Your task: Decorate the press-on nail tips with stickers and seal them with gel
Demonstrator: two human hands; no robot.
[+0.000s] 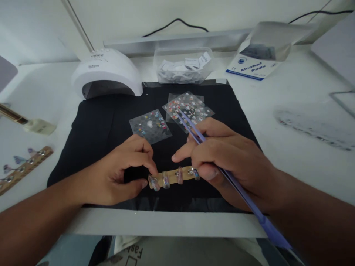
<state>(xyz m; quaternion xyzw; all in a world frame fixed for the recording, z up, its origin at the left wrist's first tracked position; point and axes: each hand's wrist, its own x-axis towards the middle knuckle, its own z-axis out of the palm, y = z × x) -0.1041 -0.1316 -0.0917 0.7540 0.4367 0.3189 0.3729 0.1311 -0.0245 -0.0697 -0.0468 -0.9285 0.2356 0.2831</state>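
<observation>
My left hand (pixel 119 171) pinches the left end of a short wooden nail display stand (pixel 173 178) between thumb and index finger. Several glossy, decorated false nails (pixel 165 180) are mounted along it. Purple tweezers (pixel 244 194) lie in my right hand (pixel 233 155), their tips pointing up and left over a clear sticker sheet (pixel 195 111) with small red and white designs. The tips look slightly apart, and I cannot tell whether they touch the sheet. Beside it lies another sheet (pixel 149 125) with small coloured stickers. My right fingers are close to the stand's right end.
A black mat (pixel 94 136) covers the middle of the white table. Behind it stand a white nail lamp (pixel 108 70), a clear tub of packets (pixel 183 68) and an alcohol pads box (pixel 255 64). At left are a bottle (pixel 41 126) and another nail stand (pixel 27 166).
</observation>
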